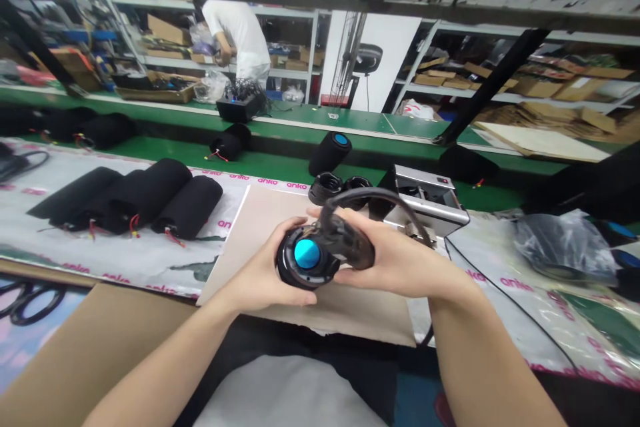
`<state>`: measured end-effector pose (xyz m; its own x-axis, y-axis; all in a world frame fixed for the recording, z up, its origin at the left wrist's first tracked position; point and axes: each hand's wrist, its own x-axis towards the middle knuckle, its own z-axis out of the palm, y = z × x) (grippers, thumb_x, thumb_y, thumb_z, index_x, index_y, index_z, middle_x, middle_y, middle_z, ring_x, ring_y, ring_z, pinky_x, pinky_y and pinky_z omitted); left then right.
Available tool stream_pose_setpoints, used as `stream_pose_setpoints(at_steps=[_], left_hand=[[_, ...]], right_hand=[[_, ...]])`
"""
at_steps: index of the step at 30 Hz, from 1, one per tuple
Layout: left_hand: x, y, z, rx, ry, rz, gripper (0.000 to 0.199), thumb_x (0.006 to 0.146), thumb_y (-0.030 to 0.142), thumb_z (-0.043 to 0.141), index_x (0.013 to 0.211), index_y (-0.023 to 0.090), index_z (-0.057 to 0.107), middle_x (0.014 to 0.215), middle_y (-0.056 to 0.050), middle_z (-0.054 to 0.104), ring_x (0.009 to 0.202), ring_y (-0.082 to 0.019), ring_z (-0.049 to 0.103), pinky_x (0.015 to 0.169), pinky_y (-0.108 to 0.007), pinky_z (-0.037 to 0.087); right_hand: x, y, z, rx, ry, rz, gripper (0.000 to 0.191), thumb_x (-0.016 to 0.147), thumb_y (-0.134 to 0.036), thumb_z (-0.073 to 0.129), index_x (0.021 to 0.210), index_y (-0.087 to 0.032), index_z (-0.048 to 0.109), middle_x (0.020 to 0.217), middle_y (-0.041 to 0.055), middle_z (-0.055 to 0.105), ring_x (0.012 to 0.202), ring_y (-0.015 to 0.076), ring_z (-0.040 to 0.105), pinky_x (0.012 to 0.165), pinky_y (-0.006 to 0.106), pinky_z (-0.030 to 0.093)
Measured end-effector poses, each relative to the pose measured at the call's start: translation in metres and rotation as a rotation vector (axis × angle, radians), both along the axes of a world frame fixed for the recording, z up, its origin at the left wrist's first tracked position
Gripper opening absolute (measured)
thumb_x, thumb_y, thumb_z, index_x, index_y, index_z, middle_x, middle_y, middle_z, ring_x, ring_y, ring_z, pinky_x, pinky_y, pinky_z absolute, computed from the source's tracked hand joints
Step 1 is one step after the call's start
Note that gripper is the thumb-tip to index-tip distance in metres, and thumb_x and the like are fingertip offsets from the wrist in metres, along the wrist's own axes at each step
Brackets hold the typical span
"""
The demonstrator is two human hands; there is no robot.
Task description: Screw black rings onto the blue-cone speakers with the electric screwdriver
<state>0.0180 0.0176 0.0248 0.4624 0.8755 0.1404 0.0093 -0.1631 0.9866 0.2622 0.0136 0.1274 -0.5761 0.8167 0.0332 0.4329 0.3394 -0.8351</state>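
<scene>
My left hand [265,273] and my right hand [395,257] together grip a round black speaker unit [320,253] with a bright cyan button [307,253] on its face. A dark strap or cable [365,195] arcs from it over my right hand. My fingers hide part of its smoky, translucent body. Beneath my hands lies a beige board [345,310]. Just beyond it are two black ring-shaped caps [333,189]. Several black fabric-covered cylinders [135,197] with red wires lie on a printed plastic sheet [125,263] to my left.
A silver metal machine [425,197] stands beyond my right hand, with a black bag [565,247] further right. An upright speaker [330,152] stands on the green bench [325,121]. Behind, a person in white [237,33] works among shelves holding cardboard.
</scene>
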Motion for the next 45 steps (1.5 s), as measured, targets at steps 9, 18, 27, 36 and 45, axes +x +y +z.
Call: stream_pose_setpoints(at_steps=[9, 18, 27, 36, 45], left_hand=[[0.004, 0.006, 0.008, 0.038, 0.007, -0.016, 0.104, 0.054, 0.031, 0.104, 0.144, 0.027, 0.051, 0.154, -0.015, 0.061, 0.144, -0.042, 0.057, 0.116, -0.052, 0.053], [0.01, 0.003, 0.005, 0.075, -0.029, 0.0, 0.091, 0.061, 0.021, 0.098, 0.138, 0.027, 0.05, 0.144, -0.012, 0.067, 0.134, -0.038, 0.066, 0.11, -0.048, 0.056], [0.009, 0.007, 0.002, 0.134, 0.016, 0.001, 0.095, 0.057, 0.025, 0.1, 0.137, 0.025, 0.048, 0.139, -0.011, 0.068, 0.13, -0.039, 0.067, 0.107, -0.049, 0.057], [0.007, 0.003, 0.001, 0.073, 0.042, 0.055, 0.107, 0.059, 0.027, 0.1, 0.148, 0.024, 0.04, 0.155, -0.015, 0.056, 0.143, -0.039, 0.057, 0.115, -0.049, 0.052], [0.02, -0.004, -0.003, 0.03, -0.073, 0.074, 0.103, 0.056, 0.029, 0.102, 0.143, 0.023, 0.048, 0.15, -0.016, 0.06, 0.14, -0.04, 0.059, 0.115, -0.048, 0.053]], right_hand=[[-0.029, -0.048, -0.051, -0.172, 0.204, -0.778, 0.096, 0.05, -0.039, 0.104, 0.136, -0.032, 0.062, 0.131, 0.005, 0.071, 0.128, 0.0379, 0.065, 0.11, 0.057, 0.056], [-0.041, -0.053, -0.06, -0.147, 0.27, -0.775, 0.072, 0.062, -0.039, 0.098, 0.125, -0.03, 0.065, 0.12, 0.0051, 0.074, 0.11, 0.033, 0.073, 0.098, 0.051, 0.063], [0.014, -0.011, -0.017, -0.077, 0.237, -0.146, 0.07, 0.07, -0.027, 0.097, 0.133, -0.029, 0.066, 0.133, 0.002, 0.072, 0.122, 0.027, 0.071, 0.102, 0.036, 0.061], [0.012, 0.025, 0.0, -0.023, -0.027, 0.12, 0.076, 0.081, -0.021, 0.085, 0.15, -0.029, 0.054, 0.147, 0.0033, 0.065, 0.129, 0.0262, 0.067, 0.107, 0.038, 0.059], [-0.035, -0.053, -0.033, -0.071, 0.065, -0.742, 0.084, 0.055, -0.04, 0.101, 0.131, -0.037, 0.065, 0.132, 0.0013, 0.071, 0.123, 0.0341, 0.069, 0.101, 0.05, 0.064]])
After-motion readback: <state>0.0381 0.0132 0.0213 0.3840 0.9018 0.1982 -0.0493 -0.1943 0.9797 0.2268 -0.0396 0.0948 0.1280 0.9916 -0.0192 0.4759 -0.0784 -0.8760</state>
